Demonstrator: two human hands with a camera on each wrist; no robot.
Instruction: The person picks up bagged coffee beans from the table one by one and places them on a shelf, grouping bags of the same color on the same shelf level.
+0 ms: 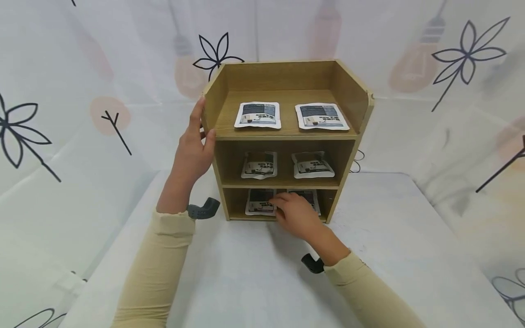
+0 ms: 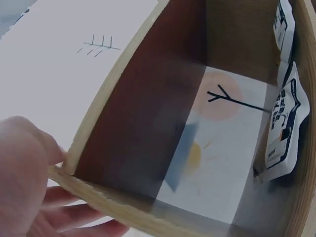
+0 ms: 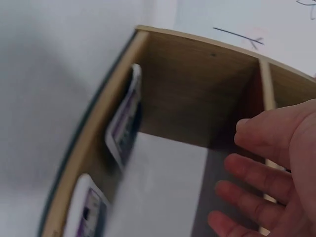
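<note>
A small wooden shelf unit (image 1: 280, 76) with three levels stands on the white table. My left hand (image 1: 192, 157) grips its left side panel by the front edge, thumb on one side and fingers on the other. Flat white-and-dark printed pouches lie in pairs on every level. My right hand (image 1: 298, 216) is at the front of the bottom level, fingers apart and holding nothing in the right wrist view. It partly covers the bottom right pouch (image 1: 311, 200); beside it lies the bottom left pouch (image 1: 258, 207). Whether the fingers touch either pouch, I cannot tell.
On the top level lie a left pouch (image 1: 257, 115) and a right pouch (image 1: 321, 116). The middle level bears another left pouch (image 1: 259, 165) and right pouch (image 1: 313, 165). A patterned white cloth (image 1: 123, 59) hangs behind the table (image 1: 246, 282).
</note>
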